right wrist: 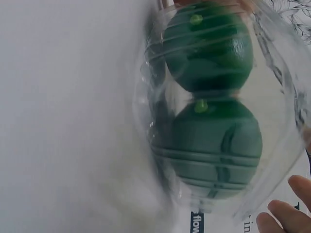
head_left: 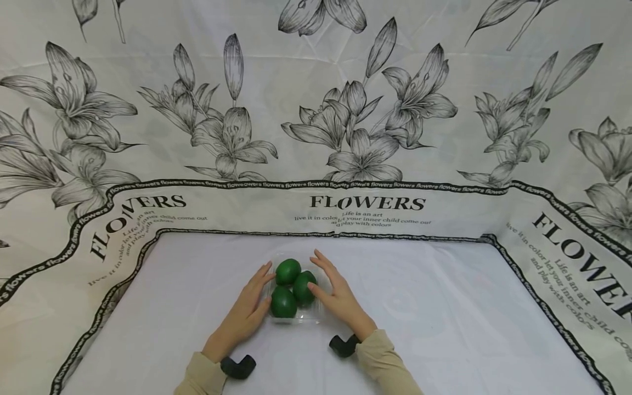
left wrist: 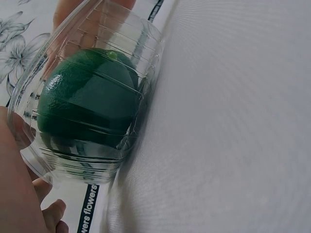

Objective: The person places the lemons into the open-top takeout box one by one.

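Observation:
A clear plastic box (head_left: pixel 308 316) sits on the white cloth between my two hands. Inside it are three dark green, rounded fruits that look like limes: one at the back (head_left: pixel 288 272), one at the right (head_left: pixel 304 288) and one at the front left (head_left: pixel 283 302). My left hand (head_left: pixel 247 307) lies along the left side of the box with fairly straight fingers, its thumb near the front-left fruit. On the other side, my right hand (head_left: pixel 342 296) has its fingers stretched forward and its thumb over the right edge. The left wrist view shows fingers at the box's rim (left wrist: pixel 29 92).
White cloth (head_left: pixel 444 318) covers the table. Behind and at the sides rises a floral-printed fabric (head_left: pixel 247 208) with a black lettered border. A black angled piece sits at each wrist, left (head_left: pixel 238 367) and right (head_left: pixel 344 346).

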The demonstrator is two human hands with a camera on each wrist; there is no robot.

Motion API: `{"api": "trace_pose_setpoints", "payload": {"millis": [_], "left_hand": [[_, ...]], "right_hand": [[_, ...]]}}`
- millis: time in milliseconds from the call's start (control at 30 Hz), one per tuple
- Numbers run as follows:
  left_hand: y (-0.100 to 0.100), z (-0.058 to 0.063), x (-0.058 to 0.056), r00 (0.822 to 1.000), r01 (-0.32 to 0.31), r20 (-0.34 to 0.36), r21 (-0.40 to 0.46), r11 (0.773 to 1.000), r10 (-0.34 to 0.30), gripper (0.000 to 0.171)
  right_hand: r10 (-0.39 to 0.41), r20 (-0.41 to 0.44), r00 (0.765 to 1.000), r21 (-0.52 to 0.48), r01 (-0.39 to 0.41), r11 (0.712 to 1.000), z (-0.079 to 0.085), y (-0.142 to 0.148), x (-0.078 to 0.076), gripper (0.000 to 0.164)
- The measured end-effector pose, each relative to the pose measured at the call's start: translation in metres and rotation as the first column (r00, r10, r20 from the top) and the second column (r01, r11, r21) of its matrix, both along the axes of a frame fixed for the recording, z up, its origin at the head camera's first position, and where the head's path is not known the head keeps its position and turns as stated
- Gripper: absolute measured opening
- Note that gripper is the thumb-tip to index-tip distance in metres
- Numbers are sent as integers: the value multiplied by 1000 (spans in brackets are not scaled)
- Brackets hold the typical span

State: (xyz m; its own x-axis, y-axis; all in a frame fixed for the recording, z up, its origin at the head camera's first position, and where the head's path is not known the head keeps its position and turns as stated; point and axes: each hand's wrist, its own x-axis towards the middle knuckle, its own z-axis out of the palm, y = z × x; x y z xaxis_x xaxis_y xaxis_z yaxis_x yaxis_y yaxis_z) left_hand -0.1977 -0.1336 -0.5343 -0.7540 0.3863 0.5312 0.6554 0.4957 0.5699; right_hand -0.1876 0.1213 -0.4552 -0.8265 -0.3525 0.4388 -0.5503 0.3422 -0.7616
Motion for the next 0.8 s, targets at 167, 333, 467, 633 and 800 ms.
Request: {"api": "trace_pose_setpoints", "payload": {"millis": [167, 333, 467, 633, 800], "left_hand": [[1, -1, 0, 1000, -8, -16, 3, 1000, 8, 49], [1, -1, 0, 1000, -11, -12, 3, 1000, 11, 48], [0, -1, 0, 1000, -8, -11, 4, 1000, 8, 48], [0, 0, 0, 1000, -12, 1, 0, 1000, 12, 48], [0, 4, 0, 999, -25, 30, -10, 1000, 25, 49]], "right_hand": [[-29, -17, 999, 4, 29, 1000, 4, 8, 2, 53], [-62, -53, 997, 2, 62, 998, 5, 18, 1, 52], [-104, -69, 992, 2, 105, 995, -9, 30, -8, 52], [-157, -76, 985, 14, 159, 987, -26, 50, -19, 55], [-199, -76, 977, 38, 202, 979, -20, 66, -15, 56]]}}
